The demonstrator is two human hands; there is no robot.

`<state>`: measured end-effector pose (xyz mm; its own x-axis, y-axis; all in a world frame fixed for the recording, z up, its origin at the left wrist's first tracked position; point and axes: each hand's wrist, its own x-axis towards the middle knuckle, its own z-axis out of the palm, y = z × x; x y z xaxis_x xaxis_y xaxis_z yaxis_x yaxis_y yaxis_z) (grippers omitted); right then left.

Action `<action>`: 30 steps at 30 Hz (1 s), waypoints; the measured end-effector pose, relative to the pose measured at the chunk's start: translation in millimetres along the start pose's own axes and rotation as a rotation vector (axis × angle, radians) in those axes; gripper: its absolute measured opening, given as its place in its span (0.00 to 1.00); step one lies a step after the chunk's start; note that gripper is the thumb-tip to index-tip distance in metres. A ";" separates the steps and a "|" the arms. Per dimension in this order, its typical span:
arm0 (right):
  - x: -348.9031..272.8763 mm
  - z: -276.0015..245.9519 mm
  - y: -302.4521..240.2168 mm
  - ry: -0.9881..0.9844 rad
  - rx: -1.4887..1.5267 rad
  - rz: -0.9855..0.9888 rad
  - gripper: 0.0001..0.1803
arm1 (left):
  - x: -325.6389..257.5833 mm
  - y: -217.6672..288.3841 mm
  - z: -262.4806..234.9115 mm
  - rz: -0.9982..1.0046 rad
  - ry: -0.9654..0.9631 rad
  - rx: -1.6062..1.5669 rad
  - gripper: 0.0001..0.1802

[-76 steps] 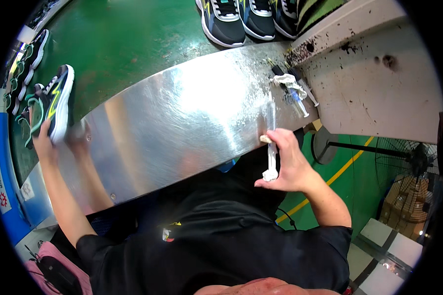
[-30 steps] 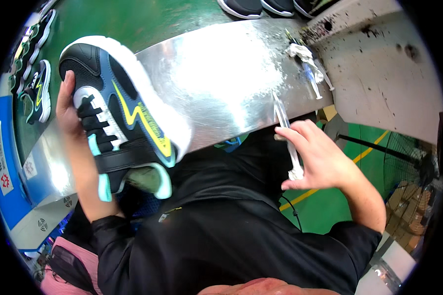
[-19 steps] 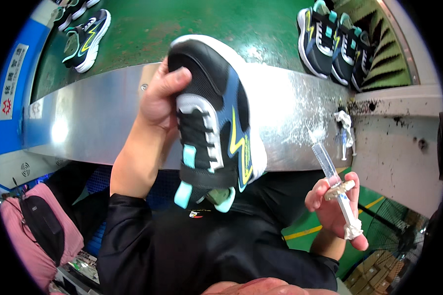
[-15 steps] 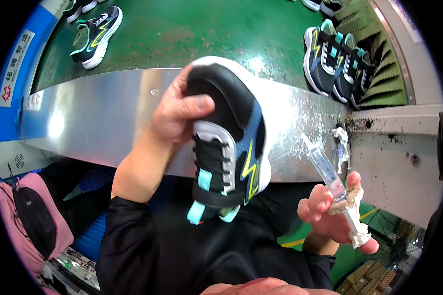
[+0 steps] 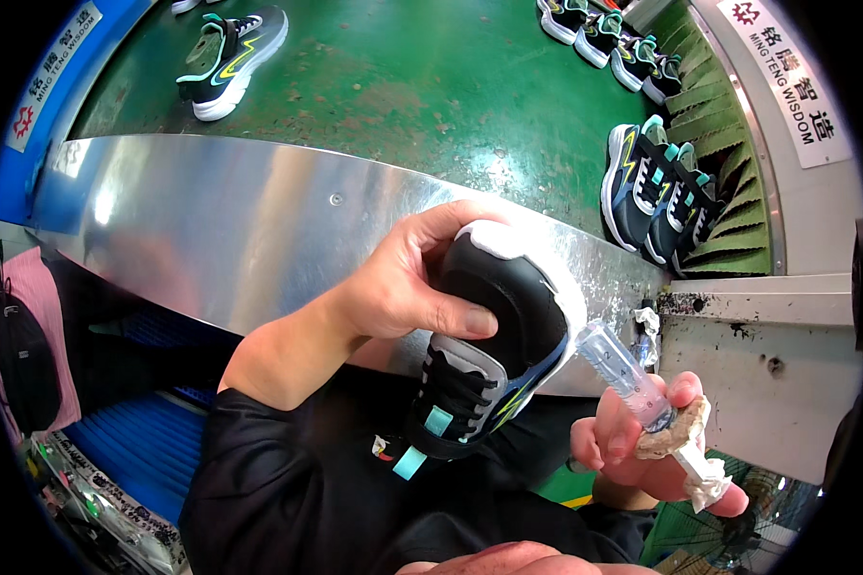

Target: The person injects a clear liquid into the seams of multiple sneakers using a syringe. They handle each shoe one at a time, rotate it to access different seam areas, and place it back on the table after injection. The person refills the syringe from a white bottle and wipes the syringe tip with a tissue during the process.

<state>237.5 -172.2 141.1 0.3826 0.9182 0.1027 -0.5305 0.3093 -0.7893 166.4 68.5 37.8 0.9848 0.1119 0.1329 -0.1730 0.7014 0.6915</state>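
A wide green conveyor belt point(image 5: 403, 86) fills the far half of the scene, and a curved, shiny sheet-metal bench point(image 5: 211, 230) runs along its near edge. To the right stands a white, stained metal cabinet point(image 5: 758, 374). Far right on the belt, a row of black sneakers with teal and yellow trim point(image 5: 657, 187) stands against a ribbed green ramp point(image 5: 729, 192); one more matching sneaker point(image 5: 230, 57) lies far left.

Near the middle, in front of the bench edge, the left hand point(image 5: 408, 283) wraps its fingers over the toe of a black sneaker with a white sole rim and a yellow zigzag stripe point(image 5: 489, 355), holding it tilted, heel toward the person's dark shirt. Just right of the shoe, the right hand point(image 5: 642, 450) pinches a clear plastic syringe crusted with dried glue point(image 5: 642, 393), whose barrel end touches the white sole rim.
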 end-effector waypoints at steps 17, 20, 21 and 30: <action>8.0 4.6 3.7 0.097 0.015 -0.001 0.60 | -2.1 3.0 3.1 0.018 -0.009 -0.006 0.38; 5.8 1.0 2.7 0.089 -0.001 -0.008 0.59 | -1.7 1.9 1.3 0.022 0.002 0.009 0.38; 4.8 1.3 3.6 0.103 -0.003 -0.018 0.59 | -1.1 1.0 0.2 0.028 0.000 0.020 0.39; -5.7 -11.4 12.9 0.130 0.023 -0.062 0.56 | 4.2 -4.0 -5.0 0.076 0.038 -0.035 0.38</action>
<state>237.1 -176.3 123.4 0.5091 0.8578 0.0707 -0.5194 0.3717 -0.7695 171.2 69.7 32.0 0.9689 0.1917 0.1563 -0.2470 0.7140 0.6551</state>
